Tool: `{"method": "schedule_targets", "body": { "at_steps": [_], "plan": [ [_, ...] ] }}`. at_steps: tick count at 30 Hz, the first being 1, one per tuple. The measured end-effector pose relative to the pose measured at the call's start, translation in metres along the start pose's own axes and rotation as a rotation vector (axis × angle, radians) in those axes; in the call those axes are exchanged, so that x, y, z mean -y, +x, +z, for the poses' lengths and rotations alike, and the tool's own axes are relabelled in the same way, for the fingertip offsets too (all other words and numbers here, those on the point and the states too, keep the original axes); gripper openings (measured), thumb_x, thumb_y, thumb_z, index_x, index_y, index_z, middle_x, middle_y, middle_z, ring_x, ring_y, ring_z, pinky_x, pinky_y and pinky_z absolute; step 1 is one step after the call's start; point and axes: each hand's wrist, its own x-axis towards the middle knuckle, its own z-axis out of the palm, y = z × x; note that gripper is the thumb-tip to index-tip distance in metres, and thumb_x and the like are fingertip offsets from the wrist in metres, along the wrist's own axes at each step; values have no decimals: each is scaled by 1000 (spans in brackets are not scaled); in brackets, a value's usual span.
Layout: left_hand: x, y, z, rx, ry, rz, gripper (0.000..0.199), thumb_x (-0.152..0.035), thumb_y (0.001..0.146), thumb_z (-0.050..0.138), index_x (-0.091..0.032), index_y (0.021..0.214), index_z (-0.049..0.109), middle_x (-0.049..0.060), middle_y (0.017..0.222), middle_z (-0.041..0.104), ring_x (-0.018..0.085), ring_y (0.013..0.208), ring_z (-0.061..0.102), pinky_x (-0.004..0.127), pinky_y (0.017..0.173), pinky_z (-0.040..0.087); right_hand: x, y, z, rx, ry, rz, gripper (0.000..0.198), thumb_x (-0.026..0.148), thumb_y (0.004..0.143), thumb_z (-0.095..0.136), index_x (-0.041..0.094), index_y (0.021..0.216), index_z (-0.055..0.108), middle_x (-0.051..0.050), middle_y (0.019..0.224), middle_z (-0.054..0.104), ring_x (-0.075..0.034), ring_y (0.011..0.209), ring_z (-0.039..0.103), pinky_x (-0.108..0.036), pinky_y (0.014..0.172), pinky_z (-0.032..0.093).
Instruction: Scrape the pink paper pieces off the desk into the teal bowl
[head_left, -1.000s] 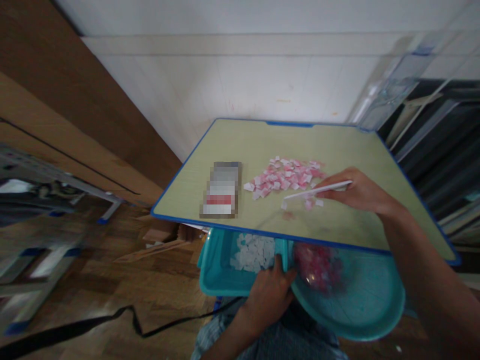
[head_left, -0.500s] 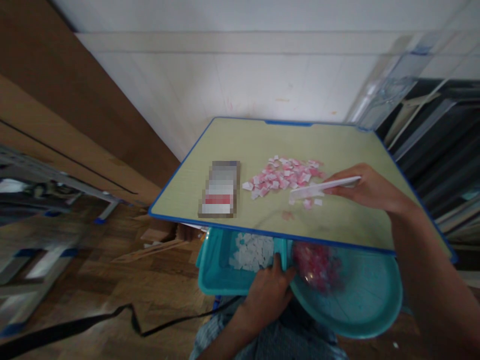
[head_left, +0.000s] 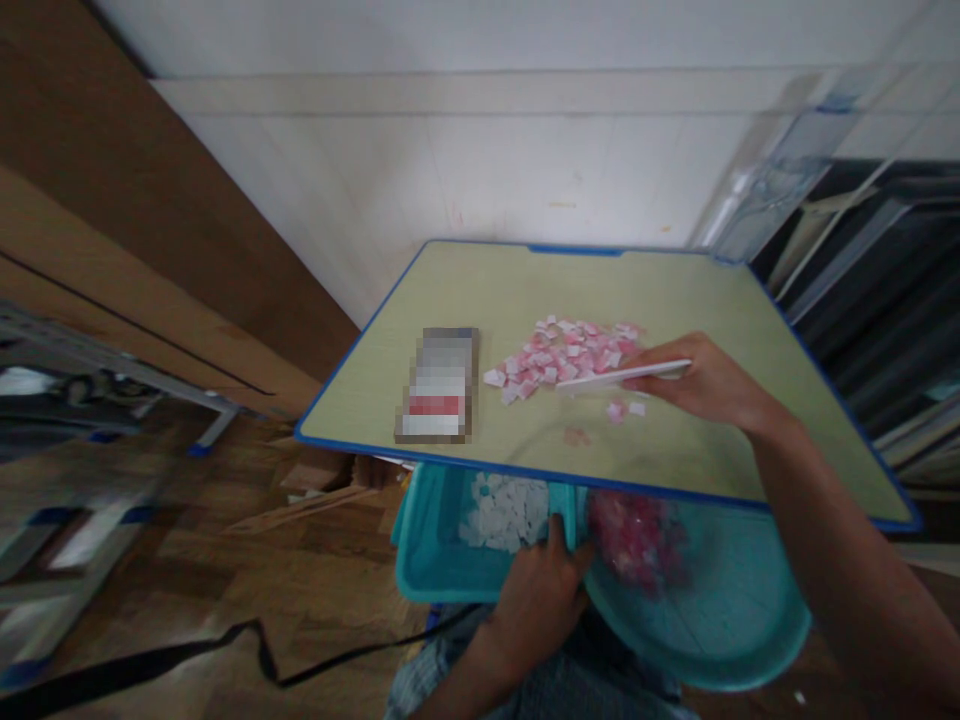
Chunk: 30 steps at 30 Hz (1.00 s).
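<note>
1. Head view: the loose heap of small pink-and-white square pieces (head_left: pixel 566 352) lies on the pale-yellow, blue-rimmed board (head_left: pixel 697 295), left of the right hand's (head_left: pixel 701 385) fingertips, its long axis running left to right; that hand is nearer.
2. The right fingers pinch closed on a slim white stick-like tool (head_left: pixel 600 380), its tip by the heap's near edge; contact is unclear.
3. The left hand (head_left: pixel 541 590), fingers slightly parted, rests at the teal rectangular plastic tub's (head_left: pixel 442 583) right edge; I cannot tell whether it grips.
</note>
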Motion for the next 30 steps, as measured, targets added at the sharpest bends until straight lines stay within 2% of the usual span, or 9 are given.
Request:
{"method": "schedule_targets", "body": {
  "at_steps": [4,6,12,17,24,28,30],
  "plan": [
    [0,1,-2,23,-12,5,35,-26,85,41,-28,120,42,14,121,37,24,81,57,41,70,46,7,1,-4,135,10,-45,21,30,76,58,16,72,73,-4,66,70,-16,57,61,-23,53,44],
    [0,1,-3,27,-25,10,34,-26,84,42,-27,118,43,14,121,36,24,81,57,40,69,46,9,-1,-8,159,-5,-33,22,31,76,58,16,70,73,-4,64,69,-14,54,59,-22,51,42],
    [0,1,-2,22,-42,-3,34,-25,84,41,-27,118,43,12,119,38,23,81,57,39,70,46,4,-4,-13,9,-58,150,24,30,75,58,9,71,69,-4,56,63,-11,48,48,-20,44,34],
    [-3,1,-4,31,-36,-36,33,-26,83,43,-27,116,45,12,122,37,22,82,57,39,72,46,3,-2,-13,-98,-159,153,23,27,74,56,8,65,66,-1,50,54,-8,45,39,-21,41,27],
    [-1,0,0,19,-53,-17,39,-27,84,44,-30,122,42,14,127,35,24,84,57,40,71,46,9,5,4,-79,-11,88,24,34,73,57,14,68,69,-1,55,62,-12,47,49,-22,43,33],
    [-1,-1,2,9,-32,-48,39,-28,84,44,-30,123,42,15,130,32,26,87,57,41,74,45,9,4,4,26,72,102,27,36,73,58,12,64,68,-2,53,62,-13,48,52,-22,44,37],
    [-1,0,3,3,-34,-43,39,-27,84,44,-30,123,42,14,129,34,25,86,57,41,74,45,9,4,3,-1,77,101,27,37,72,59,13,65,68,-2,54,62,-13,48,51,-23,44,38]
  ]
}}
